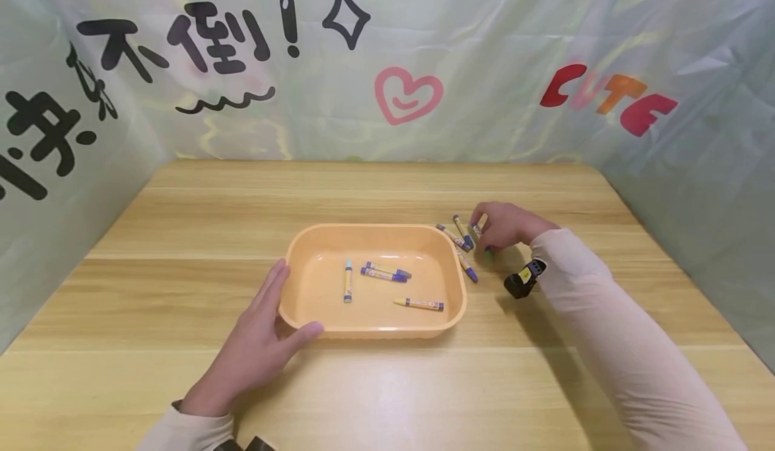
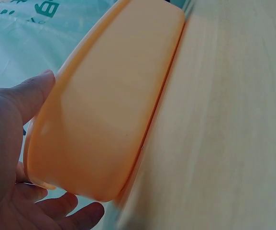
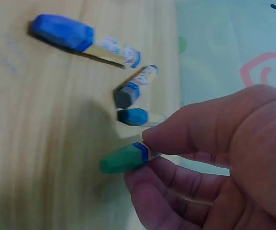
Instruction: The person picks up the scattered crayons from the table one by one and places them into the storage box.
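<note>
An orange plastic tray [image 1: 321,296] stands on the wooden table with several paper-wrapped crayons in it, one of them a yellow-tipped crayon [image 1: 419,304]. My left hand [image 1: 257,340] rests at its front left corner, thumb along the front rim and the extended fingers spread along the left side. Right of the tray, my right hand [image 1: 507,225] pinches a green crayon [image 3: 121,160] between thumb and fingers, its green tip pointing out. Close by lie a blue crayon [image 3: 63,32], a dark grey crayon [image 3: 128,95] and a teal-tipped crayon [image 3: 134,116].
The wooden table [image 1: 212,215] meets a pale printed curtain [image 1: 484,47] at the back and sides. A small black wrist camera [image 1: 524,279] sits at my right cuff.
</note>
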The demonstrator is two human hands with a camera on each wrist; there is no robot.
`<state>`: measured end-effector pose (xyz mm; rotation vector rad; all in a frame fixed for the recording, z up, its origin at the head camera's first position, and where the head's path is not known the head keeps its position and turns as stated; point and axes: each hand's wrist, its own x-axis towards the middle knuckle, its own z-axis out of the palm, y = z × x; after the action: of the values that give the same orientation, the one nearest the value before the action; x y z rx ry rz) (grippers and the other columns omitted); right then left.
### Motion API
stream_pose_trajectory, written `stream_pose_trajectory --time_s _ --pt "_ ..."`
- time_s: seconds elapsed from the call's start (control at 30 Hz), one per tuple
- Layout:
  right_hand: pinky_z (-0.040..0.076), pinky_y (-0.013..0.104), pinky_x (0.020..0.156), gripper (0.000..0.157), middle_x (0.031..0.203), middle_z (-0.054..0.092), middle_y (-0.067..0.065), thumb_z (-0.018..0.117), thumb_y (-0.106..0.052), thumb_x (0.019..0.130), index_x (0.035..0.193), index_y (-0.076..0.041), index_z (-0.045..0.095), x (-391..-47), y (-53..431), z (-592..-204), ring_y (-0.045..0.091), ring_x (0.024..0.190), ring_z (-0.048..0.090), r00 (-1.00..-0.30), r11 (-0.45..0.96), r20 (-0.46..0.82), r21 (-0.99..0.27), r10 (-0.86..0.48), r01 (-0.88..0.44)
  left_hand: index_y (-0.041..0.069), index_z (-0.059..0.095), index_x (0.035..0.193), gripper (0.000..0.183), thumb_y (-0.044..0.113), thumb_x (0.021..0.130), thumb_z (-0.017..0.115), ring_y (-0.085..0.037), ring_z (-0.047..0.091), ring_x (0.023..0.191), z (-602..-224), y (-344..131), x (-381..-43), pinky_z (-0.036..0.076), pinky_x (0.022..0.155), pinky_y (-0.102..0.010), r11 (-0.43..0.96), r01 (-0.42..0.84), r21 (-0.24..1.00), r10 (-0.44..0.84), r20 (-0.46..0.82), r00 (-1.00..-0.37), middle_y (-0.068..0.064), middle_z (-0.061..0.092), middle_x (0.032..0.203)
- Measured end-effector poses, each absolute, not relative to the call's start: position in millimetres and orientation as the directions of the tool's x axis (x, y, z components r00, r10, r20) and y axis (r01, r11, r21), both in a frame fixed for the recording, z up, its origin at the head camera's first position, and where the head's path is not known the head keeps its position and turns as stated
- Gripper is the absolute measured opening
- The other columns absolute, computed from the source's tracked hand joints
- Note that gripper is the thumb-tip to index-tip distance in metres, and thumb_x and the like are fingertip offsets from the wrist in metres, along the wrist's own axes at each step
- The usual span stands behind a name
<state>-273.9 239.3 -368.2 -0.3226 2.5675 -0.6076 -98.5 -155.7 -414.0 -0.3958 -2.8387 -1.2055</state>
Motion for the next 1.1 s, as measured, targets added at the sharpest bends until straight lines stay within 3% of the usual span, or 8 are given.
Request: stream_pose_trajectory --time_s 0.3,0.53,0.77,1.1 --pt "0.046 0.031 0.055 0.041 0.094 0.063 0.018 0.052 0.003 0.085 0.125 0.004 0.045 -274 238 -357 0.015 0.054 0.051 -0.854 0.859 -0.376 -0.492 -0.359 -0.145 0.001 0.013 0.154 0.100 0.046 0.086 0.071 -0.042 0.018 0.142 -413 -155 -99 0.023 0.109 -0.061 0.669 0.240 0.704 0.220 0.121 -0.968 -0.018 0.007 0.160" --pt "0.051 0.037 0.060 0.042 0.112 0.057 0.026 0.050 0.003 0.088 0.129 0.003 0.044 -271 234 -349 0.018 0.061 0.056 -0.864 0.846 -0.347 -0.510 -0.365 -0.152 0.000 0.012 0.154 0.101 0.046 0.086 0.071 -0.042 0.018 0.142 -413 -155 -99 0.023 0.109 -0.060 0.668 0.234 0.707 0.219 0.114 -0.969 -0.018 0.007 0.160" --pt "0.048 0.035 0.062 0.038 0.109 0.061 0.023 0.052 -0.002 0.089 0.127 0.001 0.048 -264 222 -334 0.019 0.064 0.059 -0.870 0.857 -0.281 -0.447 -0.406 -0.255 0.000 0.012 0.154 0.101 0.045 0.086 0.071 -0.042 0.018 0.142 -413 -155 -99 0.023 0.109 -0.059 0.667 0.231 0.708 0.221 0.109 -0.969 -0.018 0.006 0.160" --pt "0.050 0.042 0.073 0.036 0.102 0.065 0.017 0.054 -0.007 0.090 0.126 -0.002 0.051 -258 202 -316 0.021 0.072 0.062 -0.855 0.851 -0.222 -0.372 -0.468 -0.370 0.000 0.011 0.154 0.102 0.046 0.086 0.071 -0.041 0.017 0.142 -412 -154 -99 0.022 0.110 -0.059 0.669 0.222 0.709 0.217 0.099 -0.971 -0.018 0.005 0.160"
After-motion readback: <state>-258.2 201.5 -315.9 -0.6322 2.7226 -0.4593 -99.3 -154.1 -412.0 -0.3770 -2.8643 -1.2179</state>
